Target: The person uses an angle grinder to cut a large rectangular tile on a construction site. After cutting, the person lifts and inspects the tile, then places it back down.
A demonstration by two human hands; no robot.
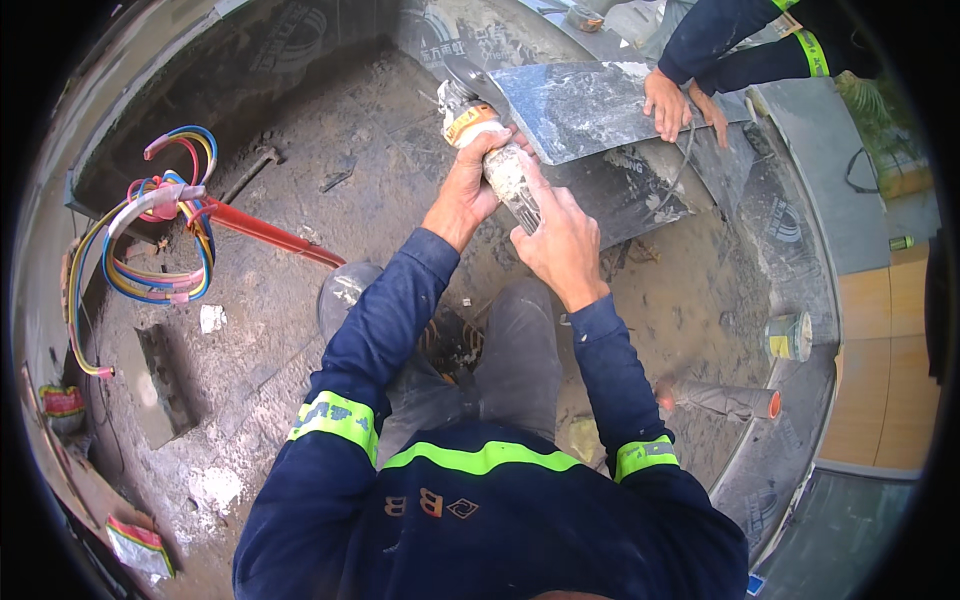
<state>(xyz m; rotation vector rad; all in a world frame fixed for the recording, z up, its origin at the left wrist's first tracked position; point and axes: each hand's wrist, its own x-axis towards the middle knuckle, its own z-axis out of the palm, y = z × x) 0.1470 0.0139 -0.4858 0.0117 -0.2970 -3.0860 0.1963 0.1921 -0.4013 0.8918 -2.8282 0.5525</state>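
Observation:
My left hand (466,188) is closed around the front of a dust-caked angle grinder (511,183), just behind its orange band. Farther back, my right hand (563,240) grips the grinder's rear body. The dark round disc (468,76) at the tool's far end is beside the left edge of a blue-grey slab (575,115); whether they touch I cannot tell. A co-worker's hand (664,104) presses flat on the slab's right part, with the other hand at its edge. A cord lies across the dark sheet below the slab.
Coiled coloured tubes (160,240) and a red pipe (275,236) are at the left. A dark block (160,385) lies on the muddy floor. At the right are a grey pipe (722,399) with an orange end and a bucket (789,337). Dark-lined low walls surround me.

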